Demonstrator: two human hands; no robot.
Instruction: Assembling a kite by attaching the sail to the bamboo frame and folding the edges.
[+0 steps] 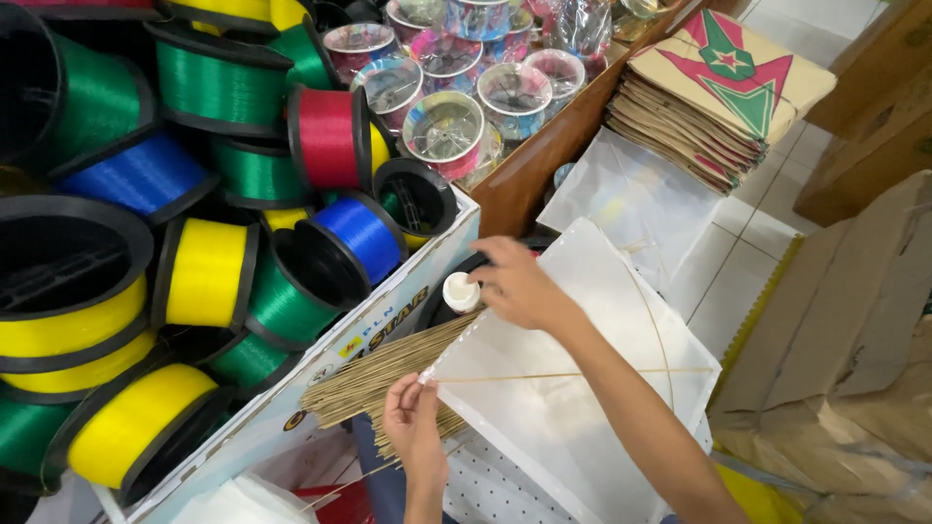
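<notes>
A white paper kite [563, 388] lies across my lap, with a thin bamboo spine and a curved bow stick across it. My left hand [413, 422] pinches the kite's near corner where a thin stick [544, 376] ends. My right hand [519, 281] reaches over the kite's top edge and touches a small white glue bottle [460, 291]. A bundle of thin bamboo sticks [379, 374] lies under the kite's left corner, beside my left hand.
A cardboard box [388, 330] on the left holds several spools of green, yellow, blue and red line [209, 272]. Shiny reels [447, 126] sit behind it. A stack of printed paper kites [718, 87] lies at the top right. Crumpled brown paper [854, 349] is on the right.
</notes>
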